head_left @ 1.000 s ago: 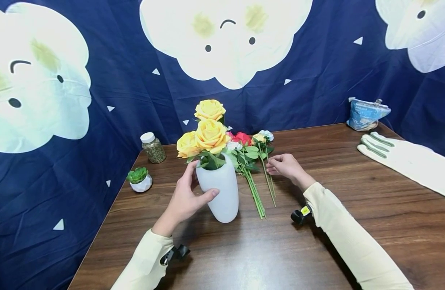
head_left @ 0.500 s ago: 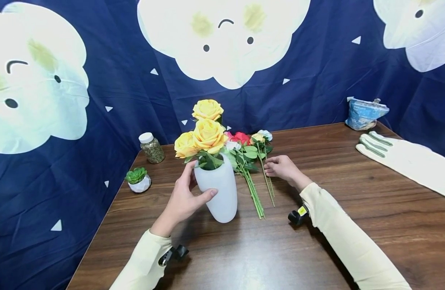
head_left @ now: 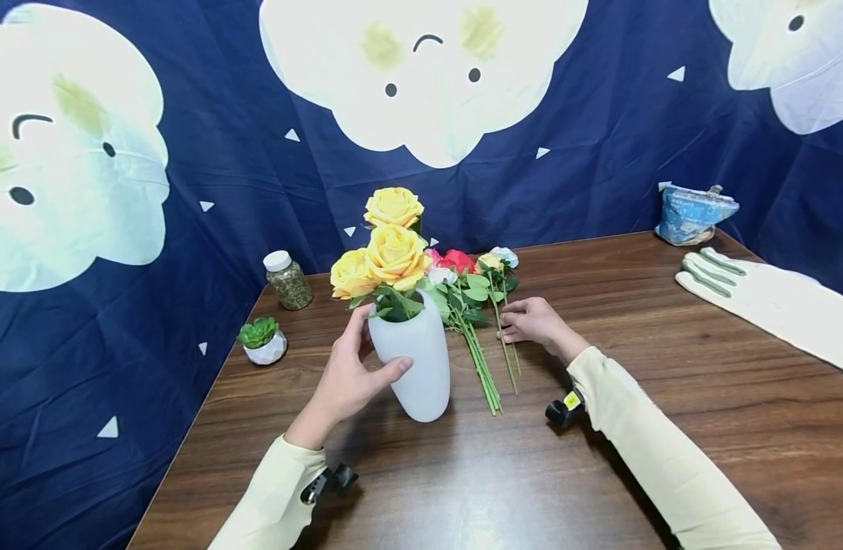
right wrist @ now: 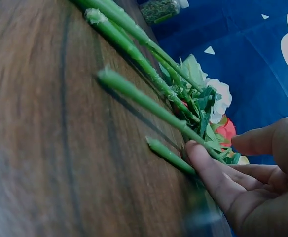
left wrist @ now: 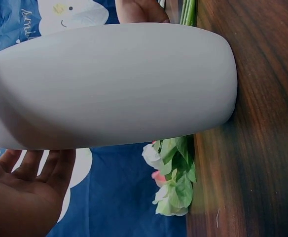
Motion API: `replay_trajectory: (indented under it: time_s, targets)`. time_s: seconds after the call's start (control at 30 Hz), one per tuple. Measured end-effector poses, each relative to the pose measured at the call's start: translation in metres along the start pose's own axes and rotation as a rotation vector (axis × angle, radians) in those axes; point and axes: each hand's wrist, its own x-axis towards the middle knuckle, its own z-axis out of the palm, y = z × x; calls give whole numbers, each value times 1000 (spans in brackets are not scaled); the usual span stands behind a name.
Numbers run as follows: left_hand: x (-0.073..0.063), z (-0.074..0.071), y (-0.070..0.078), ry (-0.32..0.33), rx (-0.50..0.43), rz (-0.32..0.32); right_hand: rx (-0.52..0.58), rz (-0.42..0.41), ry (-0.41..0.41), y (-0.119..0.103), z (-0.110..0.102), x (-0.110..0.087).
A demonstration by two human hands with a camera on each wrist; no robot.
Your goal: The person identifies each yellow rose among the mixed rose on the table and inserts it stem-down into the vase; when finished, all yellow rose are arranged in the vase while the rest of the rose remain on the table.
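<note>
A white vase point(head_left: 418, 367) stands at the table's middle with several yellow roses point(head_left: 397, 256) in it. My left hand point(head_left: 349, 374) grips the vase from its left, thumb across the front and fingers behind. To the right, artificial flowers with green stems point(head_left: 482, 367) lie on the table, their red, pink, white and pale yellow heads pointing away. My right hand point(head_left: 534, 325) is low among the rightmost stems. In the right wrist view a fingertip point(right wrist: 198, 153) touches beneath one green stem point(right wrist: 139, 96), whose cut end casts a shadow; another digit stays apart above it. A shorter stem point(right wrist: 168, 155) lies beside.
At the left are a potted succulent point(head_left: 262, 341) and a white-capped jar point(head_left: 287, 280) of dried green bits. White gloves point(head_left: 765, 302) with green-striped fingers and a blue clipped bag point(head_left: 695, 216) sit at the right. A dark blue cloud-print cloth point(head_left: 208, 114) hangs behind.
My right hand has lowered slightly toward the table, its fingers reaching a little further left under the stem, whose end has shifted slightly. The left hand and vase hold still.
</note>
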Motion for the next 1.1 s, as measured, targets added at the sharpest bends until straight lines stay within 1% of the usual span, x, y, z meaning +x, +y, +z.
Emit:
replay_trajectory:
  time_s: [0.1,0.3,0.47,0.57,0.87,1.1]
  targets:
    - [0,0,0,-1,-3,1,25,11,-4,1,1,0]
    - [0,-1,1,-2,-9,-2,66,14,24,3,2,2]
    - [0,-1,3,-4,-7,-6,77,9,46,4,4,2]
    - [0,-1,3,-6,-3,-12,65,8,50,6,4,2]
    - [0,0,2,-5,-5,-7,78,14,20,8,2,2]
    - [-1,0,1,4,-6,11,99,25,-5,8,0,1]
